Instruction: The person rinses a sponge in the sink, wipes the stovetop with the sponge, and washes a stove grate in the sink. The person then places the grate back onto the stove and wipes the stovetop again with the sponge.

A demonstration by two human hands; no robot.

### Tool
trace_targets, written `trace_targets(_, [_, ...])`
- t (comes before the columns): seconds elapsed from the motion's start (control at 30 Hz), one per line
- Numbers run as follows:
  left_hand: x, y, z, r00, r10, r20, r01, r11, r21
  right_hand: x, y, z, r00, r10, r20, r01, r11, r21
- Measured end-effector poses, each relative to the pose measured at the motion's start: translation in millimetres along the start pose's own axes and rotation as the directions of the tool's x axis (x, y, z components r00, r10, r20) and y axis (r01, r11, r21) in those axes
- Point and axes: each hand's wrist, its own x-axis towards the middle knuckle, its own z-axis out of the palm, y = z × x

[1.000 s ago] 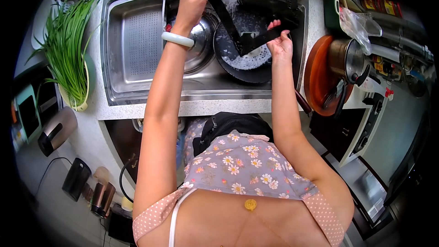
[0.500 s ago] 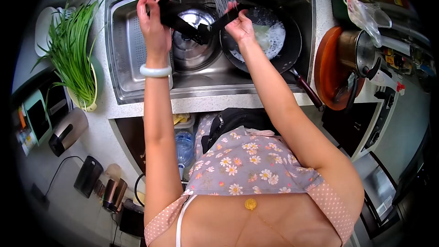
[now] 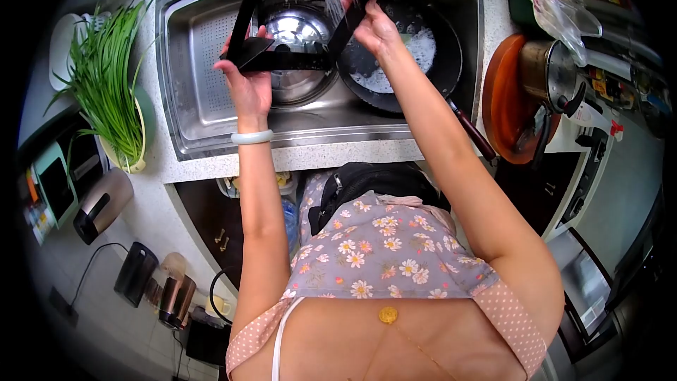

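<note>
A black angular frame of flat bars (image 3: 293,61) is held over the sink, under water streaming from above; I cannot make out what it belongs to. My left hand (image 3: 248,92) grips its lower left corner, thumb on the near side and some fingers behind. My right hand (image 3: 377,28) is closed on the right-hand bar, with fingertips partly hidden. Beneath the frame, a shiny steel lid or basin (image 3: 303,27) sits in the sink. To its right lies a dark frying pan (image 3: 446,46) with white suds (image 3: 423,51) inside, its handle (image 3: 472,130) over the counter edge.
The steel sink (image 3: 211,142) has a perforated tray (image 3: 214,63) at left. Green leafy stalks (image 3: 106,77) fill a bowl on the left counter. At right stand a round wooden board (image 3: 499,99), a small pot (image 3: 539,70) and a plastic bag (image 3: 560,28).
The frame has tilted and its left corner has come down toward me. My left hand has moved lower with it, while my right hand has shifted slightly up. Suds in the pan have shifted.
</note>
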Motion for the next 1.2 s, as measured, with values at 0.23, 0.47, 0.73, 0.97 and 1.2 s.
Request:
trace_targets(0.23, [6.7,-20.4,17.0,0.991,0.078,-0.111,-0.075,0.997,0.025,-28.4,4.9,-23.3,0.987,0.127,-0.100,-0.126,0.992,0.013])
trace_targets(0.47, [27.1,-12.9,46.6,0.983,0.177,-0.057,-0.152,0.939,0.308,-42.0,-30.0,-66.3,0.957,0.220,-0.189,-0.287,0.614,-0.735])
trace_targets(0.73, [76.0,-19.5,63.3,0.933,-0.105,0.344,-0.001,0.956,0.292,-24.4,-89.1,-9.3,0.856,-0.395,0.334,0.389,0.066,-0.919])
trace_targets(0.97, [113.3,-41.6,100.0,0.851,-0.369,0.373,0.152,0.853,0.499,-24.7,-107.6,-33.4,0.943,-0.316,0.100,0.310,0.731,-0.608])
trace_targets(1.2, [111.6,-35.5,129.9,0.629,-0.523,0.576,0.476,0.844,0.247,-21.4,-116.9,-45.0,0.832,-0.533,-0.153,0.430,0.795,-0.428])
